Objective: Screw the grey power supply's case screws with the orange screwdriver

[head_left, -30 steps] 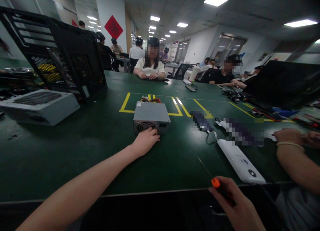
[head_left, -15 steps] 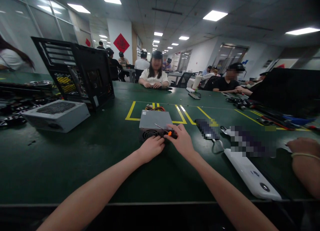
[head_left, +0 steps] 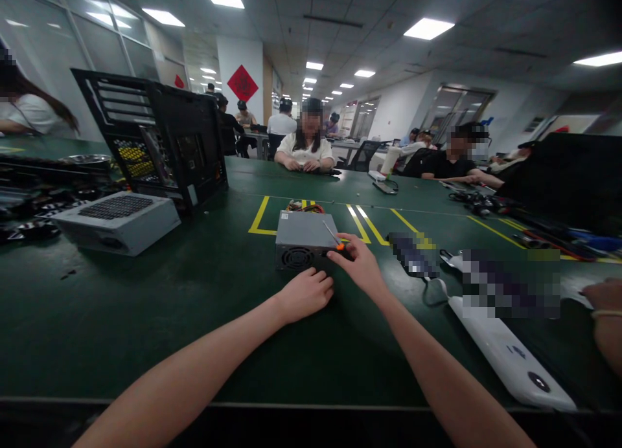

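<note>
A grey computer power supply [head_left: 306, 231] rests on the green table, its fan grille facing me and a bundle of coloured wires behind it. At its right front corner, my right hand [head_left: 362, 263] grips a screwdriver [head_left: 341, 246] with an orange and black handle. The thin metal shaft points up and to the left, over the box's top. My left hand [head_left: 306, 296] is low over the table just in front of the box, apart from it. Its fingers are curled together, and whatever may be inside them is hidden.
Left stand a second power supply [head_left: 119, 221] and a black computer case [head_left: 187, 147]. On the right lie a long white device [head_left: 505, 351] and a blurred-out phone-like item [head_left: 413, 254]. Yellow tape [head_left: 259, 215] marks the table. A person [head_left: 305, 147] sits opposite; another's hand [head_left: 605, 299] shows at right.
My left hand has drawn back from the power supply's front toward me. The screwdriver has tilted more upright in my right hand. The view has shifted slightly left.
</note>
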`<action>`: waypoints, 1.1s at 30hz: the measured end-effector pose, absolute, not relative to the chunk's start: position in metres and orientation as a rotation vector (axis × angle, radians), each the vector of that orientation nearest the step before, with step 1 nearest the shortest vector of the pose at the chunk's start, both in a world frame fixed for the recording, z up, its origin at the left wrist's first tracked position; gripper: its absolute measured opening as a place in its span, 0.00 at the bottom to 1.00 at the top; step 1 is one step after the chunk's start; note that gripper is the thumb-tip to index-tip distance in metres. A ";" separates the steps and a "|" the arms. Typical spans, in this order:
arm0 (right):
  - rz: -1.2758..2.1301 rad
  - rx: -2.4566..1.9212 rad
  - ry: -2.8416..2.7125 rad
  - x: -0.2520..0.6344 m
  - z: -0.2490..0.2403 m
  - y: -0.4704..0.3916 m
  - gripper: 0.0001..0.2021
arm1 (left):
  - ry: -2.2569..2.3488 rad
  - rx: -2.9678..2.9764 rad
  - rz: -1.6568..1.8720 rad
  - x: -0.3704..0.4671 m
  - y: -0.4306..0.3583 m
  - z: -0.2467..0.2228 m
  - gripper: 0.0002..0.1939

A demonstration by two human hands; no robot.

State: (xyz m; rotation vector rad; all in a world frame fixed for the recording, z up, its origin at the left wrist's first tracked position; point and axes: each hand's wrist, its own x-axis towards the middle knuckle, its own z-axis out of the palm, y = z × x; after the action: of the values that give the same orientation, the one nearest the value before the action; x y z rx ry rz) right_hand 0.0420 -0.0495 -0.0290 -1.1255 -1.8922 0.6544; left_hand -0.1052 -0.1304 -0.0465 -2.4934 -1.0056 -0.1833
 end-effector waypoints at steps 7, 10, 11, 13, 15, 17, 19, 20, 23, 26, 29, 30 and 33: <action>1.122 -1.130 -1.697 0.074 -0.026 -0.105 0.21 | -1.713 -2.767 -1.084 -0.119 -0.127 -0.048 0.05; 1.520 -1.070 -1.380 0.077 -0.025 -0.141 0.22 | -1.934 -2.752 -1.864 -0.129 -0.125 -0.045 0.05; 1.585 -1.057 -1.299 0.077 -0.025 -0.149 0.21 | -1.944 -2.731 -2.045 -0.132 -0.125 -0.044 0.06; 1.675 -1.042 -1.178 0.075 -0.027 -0.161 0.21 | -1.948 -2.667 -2.304 -0.134 -0.125 -0.040 0.07; 1.733 -1.037 -1.091 0.073 -0.029 -0.167 0.20 | -1.961 -2.595 -2.520 -0.134 -0.126 -0.037 0.08; 1.774 -1.021 -1.030 0.070 -0.031 -0.170 0.20 | -2.007 -2.524 -2.731 -0.132 -0.127 -0.035 0.09; 1.795 -1.000 -0.976 0.068 -0.032 -0.170 0.19 | -2.053 -2.445 -2.908 -0.131 -0.128 -0.034 0.10; 1.806 -0.996 -0.947 0.067 -0.032 -0.170 0.19 | -2.065 -2.406 -2.983 -0.130 -0.128 -0.033 0.11; 1.845 -1.028 -0.864 0.062 -0.032 -0.161 0.17 | -2.039 -2.324 -3.164 -0.130 -0.128 -0.033 0.13; 1.849 -1.069 -0.806 0.056 -0.033 -0.150 0.14 | -2.014 -2.322 -3.242 -0.132 -0.128 -0.033 0.13; 1.801 -1.056 -0.823 0.051 -0.033 -0.146 0.14 | -2.007 -2.350 -3.234 -0.133 -0.128 -0.033 0.11; 1.795 -1.043 -0.853 0.051 -0.032 -0.148 0.15 | -1.995 -2.352 -3.242 -0.133 -0.128 -0.033 0.11; 1.809 -1.020 -0.931 0.052 -0.029 -0.160 0.17 | -1.949 -2.317 -3.309 -0.134 -0.127 -0.033 0.11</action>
State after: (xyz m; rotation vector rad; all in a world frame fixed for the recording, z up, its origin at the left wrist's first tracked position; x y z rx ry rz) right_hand 0.0519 -0.1596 -0.0293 -1.0202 -0.9311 1.8090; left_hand -0.1344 -0.1273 -0.0330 -2.3174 -1.9493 -3.3095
